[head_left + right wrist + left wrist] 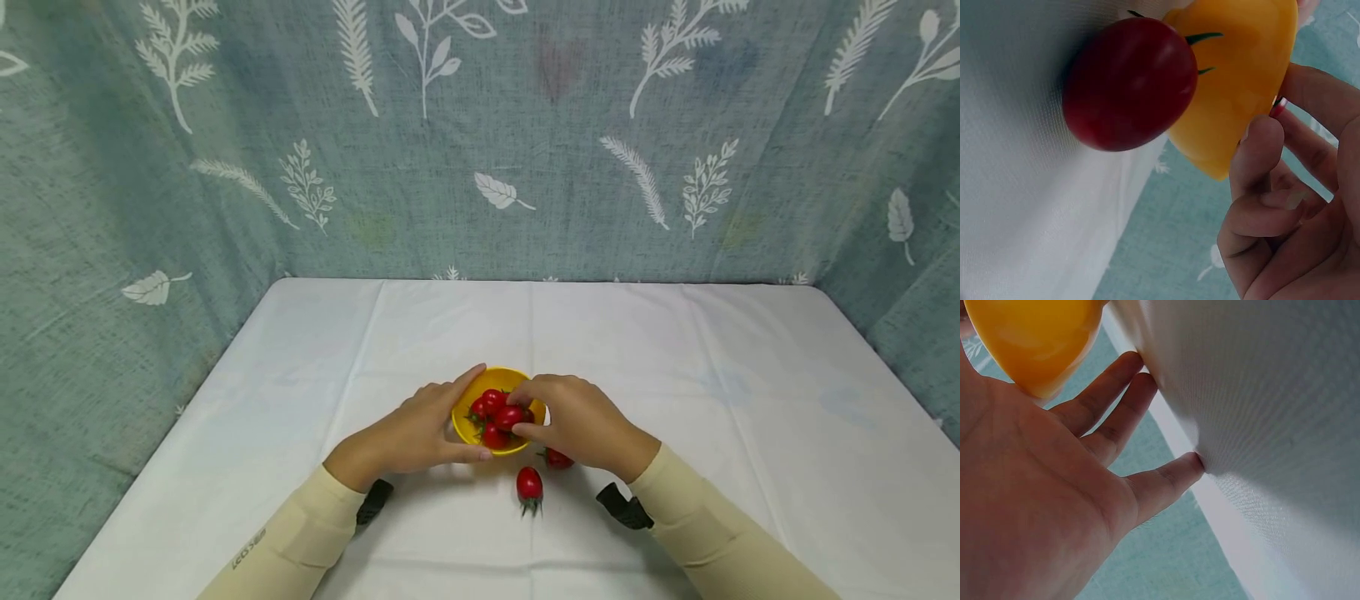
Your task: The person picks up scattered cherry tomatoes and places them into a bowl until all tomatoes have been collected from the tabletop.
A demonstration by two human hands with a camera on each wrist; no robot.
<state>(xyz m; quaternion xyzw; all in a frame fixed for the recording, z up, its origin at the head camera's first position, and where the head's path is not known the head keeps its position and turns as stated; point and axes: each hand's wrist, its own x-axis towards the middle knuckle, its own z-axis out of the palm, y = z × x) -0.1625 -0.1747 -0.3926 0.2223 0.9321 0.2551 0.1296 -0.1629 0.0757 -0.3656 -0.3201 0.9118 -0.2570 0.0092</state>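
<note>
A small yellow bowl (462,427) holding several red cherry tomatoes (492,402) stands near the middle of the table. Around its left side curves my left hand (420,429), thumb at the near rim and index finger at the far rim; in the left wrist view the other fingers spread down to the cloth. My right hand (588,421) reaches over the right rim and pinches a cherry tomato (509,417) inside the bowl between thumb and fingers. In the right wrist view only a sliver of red shows at those fingertips (1262,140).
One loose cherry tomato (529,483) lies on the white tablecloth (420,550) just in front of the bowl. Another tomato (558,458), partly hidden, sits beneath the right hand. Behind the table hangs a green leaf-patterned curtain (450,233).
</note>
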